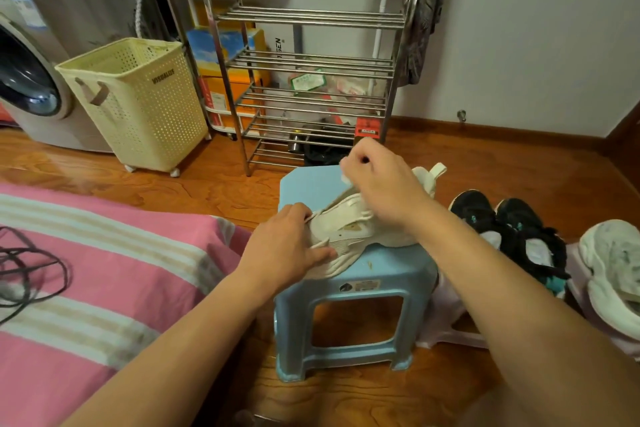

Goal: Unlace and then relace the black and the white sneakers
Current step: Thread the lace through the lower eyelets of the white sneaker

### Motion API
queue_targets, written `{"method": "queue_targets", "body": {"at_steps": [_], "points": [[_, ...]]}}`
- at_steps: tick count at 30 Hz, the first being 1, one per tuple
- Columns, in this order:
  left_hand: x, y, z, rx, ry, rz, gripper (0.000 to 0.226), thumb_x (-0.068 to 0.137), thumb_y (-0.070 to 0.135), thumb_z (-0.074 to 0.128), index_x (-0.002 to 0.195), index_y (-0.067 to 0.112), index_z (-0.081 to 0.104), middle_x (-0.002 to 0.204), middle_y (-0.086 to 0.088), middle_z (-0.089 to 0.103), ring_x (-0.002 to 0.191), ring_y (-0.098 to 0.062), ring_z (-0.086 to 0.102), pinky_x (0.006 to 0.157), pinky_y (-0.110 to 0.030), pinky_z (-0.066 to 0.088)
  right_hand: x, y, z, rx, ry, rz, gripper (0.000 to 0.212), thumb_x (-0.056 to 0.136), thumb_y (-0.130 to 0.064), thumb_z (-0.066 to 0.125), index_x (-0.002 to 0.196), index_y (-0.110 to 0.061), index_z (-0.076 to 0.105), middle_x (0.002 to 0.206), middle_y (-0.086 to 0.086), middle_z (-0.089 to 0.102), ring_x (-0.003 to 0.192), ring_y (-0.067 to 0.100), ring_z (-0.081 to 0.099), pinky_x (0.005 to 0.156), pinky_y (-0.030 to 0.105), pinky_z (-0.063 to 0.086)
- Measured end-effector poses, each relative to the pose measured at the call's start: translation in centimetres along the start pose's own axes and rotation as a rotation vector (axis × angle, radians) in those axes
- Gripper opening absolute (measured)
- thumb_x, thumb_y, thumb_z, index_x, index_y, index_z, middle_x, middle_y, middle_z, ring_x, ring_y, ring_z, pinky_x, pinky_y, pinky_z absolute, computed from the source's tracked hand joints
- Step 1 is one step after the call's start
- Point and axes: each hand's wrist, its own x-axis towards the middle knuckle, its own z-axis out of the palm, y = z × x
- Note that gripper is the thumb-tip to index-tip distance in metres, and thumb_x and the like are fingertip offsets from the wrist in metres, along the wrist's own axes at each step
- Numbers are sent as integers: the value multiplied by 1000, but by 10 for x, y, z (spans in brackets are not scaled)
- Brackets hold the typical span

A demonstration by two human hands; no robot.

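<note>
The right hand [377, 180] pinches a white lace [346, 180] and draws it up, while the left hand [289, 243], fingers spread, presses the white sneaker's [349, 222] toe to steady it on the blue stool's [349, 288] near edge.

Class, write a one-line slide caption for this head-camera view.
Left hand steadies a white sneaker on a blue stool; right hand pulls its lace.

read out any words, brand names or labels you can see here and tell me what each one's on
"VISUALIZE": cream laundry basket, small, so approximate.
Letters ending "SEN": white box behind the metal shoe rack; the start is hidden.
Unreadable: sticker on the blue stool, red tag, green-edged packet label.
</note>
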Motion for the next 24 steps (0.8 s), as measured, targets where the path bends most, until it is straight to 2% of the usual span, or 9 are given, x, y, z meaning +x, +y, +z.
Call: {"method": "queue_targets", "body": {"at_steps": [2,3,5,7,10,12,15,20,24], "points": [[-1,-2,0,-4,-2,5,67,77,61,77,127,25,50,118,6,59,101,-14,58,89,-39,53,5,2,2,-607,-175,-146,24,95,-51,56,101,-28,58,79,-8,60,78,15,59,64,34,43],[-1,-3,0,-8,-3,9,67,77,61,77,127,25,50,118,6,59,101,-14,58,89,-38,53,7,1,5,-818,-253,-207,30,92,-57,57,103,-30,61,83,-8,61,85,18,60,66,34,44],[-1,-4,0,-18,-9,15,66,78,60,77,127,25,50,118,6,59,101,-14,57,89,-38,53,12,-1,13,-1021,-309,-281,39,89,-62,58,103,-27,67,86,-5,61,88,19,59,68,34,41],[-1,-5,0,-37,-15,16,65,78,58,78,126,25,50,118,5,59,101,-14,57,89,-38,53,17,-1,14,-1068,-304,-273,44,89,-64,58,102,-23,67,86,-4,59,83,19,55,66,33,38],[-2,-7,-3,-80,-48,6,62,78,53,80,123,26,47,119,4,60,101,-16,59,87,-38,55,20,8,11,-1056,-301,-189,53,86,-71,55,102,-23,69,94,-3,67,84,19,58,67,34,43],[-2,-9,-5,-115,-73,2,56,80,48,80,119,28,45,117,3,62,98,-18,60,81,-35,54,20,13,7,-1033,-343,-159,56,84,-75,50,109,-29,70,101,-5,69,90,18,61,68,34,44],[-4,-10,-5,-127,-70,-2,51,82,45,80,114,30,44,114,3,62,93,-17,60,75,-32,51,21,3,0,-977,-501,-142,55,85,-77,48,125,-43,65,115,-15,69,100,14,59,69,32,41],[-6,-9,-3,-132,-46,-7,49,81,44,80,111,29,45,109,5,62,91,-17,58,78,-36,53,40,-20,1,-926,-752,51,56,82,-55,75,131,-33,59,122,-9,61,104,16,58,77,30,48],[-7,-9,-3,-128,-39,3,49,82,46,79,113,29,46,110,6,60,92,-17,58,79,-36,52,59,-23,0,-862,-824,133,30,87,-30,77,113,-37,63,120,-6,60,102,15,59,72,27,50]]}}
